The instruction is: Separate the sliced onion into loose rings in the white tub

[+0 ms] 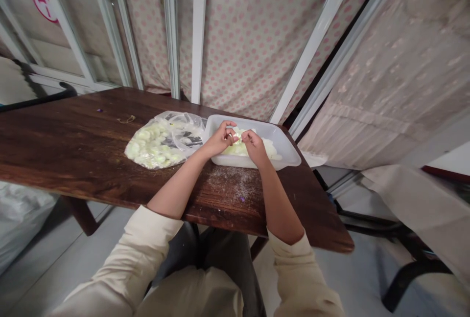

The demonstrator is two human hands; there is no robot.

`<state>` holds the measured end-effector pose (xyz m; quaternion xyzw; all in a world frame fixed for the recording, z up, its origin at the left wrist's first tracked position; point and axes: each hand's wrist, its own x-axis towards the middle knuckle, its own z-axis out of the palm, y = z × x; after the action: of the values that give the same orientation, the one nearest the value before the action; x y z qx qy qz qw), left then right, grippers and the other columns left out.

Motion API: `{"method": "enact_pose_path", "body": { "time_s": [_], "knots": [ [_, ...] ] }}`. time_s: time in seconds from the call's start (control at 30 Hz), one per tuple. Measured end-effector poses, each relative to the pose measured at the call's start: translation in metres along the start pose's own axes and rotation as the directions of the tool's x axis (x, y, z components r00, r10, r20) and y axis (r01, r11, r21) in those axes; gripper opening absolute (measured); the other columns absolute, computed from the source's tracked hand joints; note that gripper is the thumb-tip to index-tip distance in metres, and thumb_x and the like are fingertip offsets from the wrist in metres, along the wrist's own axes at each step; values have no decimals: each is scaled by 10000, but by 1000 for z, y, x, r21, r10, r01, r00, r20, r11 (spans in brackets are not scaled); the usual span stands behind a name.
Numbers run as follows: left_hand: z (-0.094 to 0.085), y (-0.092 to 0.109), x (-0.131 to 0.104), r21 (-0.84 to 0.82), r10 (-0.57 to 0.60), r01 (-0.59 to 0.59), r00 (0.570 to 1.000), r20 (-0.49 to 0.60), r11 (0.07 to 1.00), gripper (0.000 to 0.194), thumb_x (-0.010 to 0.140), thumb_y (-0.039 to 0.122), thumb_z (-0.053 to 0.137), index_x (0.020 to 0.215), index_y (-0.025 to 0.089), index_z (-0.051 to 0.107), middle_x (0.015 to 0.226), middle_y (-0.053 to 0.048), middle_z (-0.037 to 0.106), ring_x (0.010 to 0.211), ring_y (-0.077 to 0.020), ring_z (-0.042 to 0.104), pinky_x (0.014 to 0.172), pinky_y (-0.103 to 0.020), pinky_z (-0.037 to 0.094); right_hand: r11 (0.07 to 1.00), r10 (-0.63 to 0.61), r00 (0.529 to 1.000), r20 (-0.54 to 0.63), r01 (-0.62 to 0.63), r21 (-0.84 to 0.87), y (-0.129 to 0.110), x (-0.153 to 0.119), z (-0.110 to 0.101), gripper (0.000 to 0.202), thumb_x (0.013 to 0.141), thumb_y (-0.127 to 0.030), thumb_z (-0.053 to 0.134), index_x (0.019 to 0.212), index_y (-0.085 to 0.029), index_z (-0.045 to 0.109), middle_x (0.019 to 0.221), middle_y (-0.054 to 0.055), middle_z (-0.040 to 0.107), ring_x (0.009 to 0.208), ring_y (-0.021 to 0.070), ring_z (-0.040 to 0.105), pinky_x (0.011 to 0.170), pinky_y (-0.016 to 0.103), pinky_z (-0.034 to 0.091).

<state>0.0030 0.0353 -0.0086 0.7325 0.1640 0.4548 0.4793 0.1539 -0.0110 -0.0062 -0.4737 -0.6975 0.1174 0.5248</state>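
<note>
Both hands are over a white plastic tub (pixel 290 150) that holds pale green, thin pieces (pixel 270 148). My left hand (pixel 221 139) is curled, its thumb and fingers bent around a small pale green piece (pixel 237 137). Close beside it, my right hand (pixel 254 146) pinches at the other side of this piece with its fingers pressed together. To the left of the tub, touching or nearly touching it, lies a clear plastic bag (pixel 179 128) with many similar pale green pieces (pixel 149 143) inside.
The dark wooden table (pixel 73 136) has white grains (pixel 231 182) scattered in front of the tub. A thin string loop (pixel 127 119) lies at the back left. Curtains (pixel 242 48) and white frames stand behind. A black chair (pixel 407 263) is at the right.
</note>
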Motion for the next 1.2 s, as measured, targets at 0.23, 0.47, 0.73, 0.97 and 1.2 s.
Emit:
{"method": "enact_pose_path", "body": {
  "time_s": [0.23,0.47,0.73,0.97,1.2],
  "knots": [
    [0,1,-2,36,3,-4,1000,6,999,428,724,241,601,1061,192,342,756,35,485,673,-67,452,641,-205,342,998,43,998,47,-45,41,1,0,-2,260,801,-432,453,693,-196,459,637,-23,467,609,119,438,615,251,360],
    [1,2,-1,7,-17,17,999,-38,1000,392,719,247,610,998,185,343,708,48,485,639,-61,457,610,-198,335,969,42,978,-206,-90,-230,3,-4,1,246,848,-368,370,667,-209,419,574,-30,420,555,124,390,581,254,312],
    [-1,1,-1,-11,-8,8,1000,-3,1000,440,709,286,625,1030,191,340,730,42,513,665,-70,487,627,-207,347,1000,-1,1000,-14,1,-19,2,1,0,262,797,-444,460,766,-188,508,773,12,540,732,133,492,661,252,385],
    [2,6,-3,18,-25,24,999,21,1000,461,694,278,643,1029,185,340,680,50,508,649,-75,473,616,-206,334,998,44,999,5,-44,42,1,0,-1,283,767,-437,505,637,-189,465,583,-36,435,572,105,410,573,241,338],
    [1,1,-1,24,-41,42,999,-20,999,429,675,263,648,972,192,346,697,55,502,624,-70,460,619,-211,335,963,-25,989,-146,-16,-270,2,-4,3,334,835,-399,402,568,-201,374,529,-37,372,533,114,351,551,258,282]
  ]
}}
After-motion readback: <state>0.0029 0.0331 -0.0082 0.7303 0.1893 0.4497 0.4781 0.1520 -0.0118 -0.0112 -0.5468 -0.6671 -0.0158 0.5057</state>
